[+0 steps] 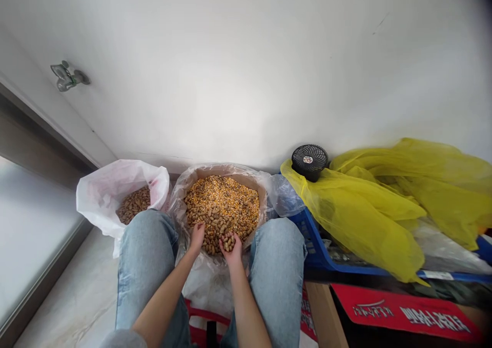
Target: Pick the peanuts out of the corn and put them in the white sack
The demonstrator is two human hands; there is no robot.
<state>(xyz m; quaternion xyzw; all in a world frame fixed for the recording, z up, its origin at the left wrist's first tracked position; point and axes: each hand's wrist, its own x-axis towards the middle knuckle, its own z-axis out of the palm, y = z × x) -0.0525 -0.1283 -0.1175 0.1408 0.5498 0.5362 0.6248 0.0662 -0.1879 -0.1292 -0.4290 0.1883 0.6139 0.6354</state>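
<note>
My right hand, palm up and cupped, carries several unshelled peanuts. My left hand is just left of it, its fingers curled together over the peanuts; whatever they hold is too small to make out. Both hands are low over the near side of a clear plastic bag, which stands between my knees. Inside the bag lies a heap of yellow corn kernels, with more unshelled peanuts mixed in along the near side.
A white bag of peanuts stands left by my knee. On the right, a blue crate carries yellow mesh and a small black fan. A red-flapped carton sits nearer. A white wall rises behind.
</note>
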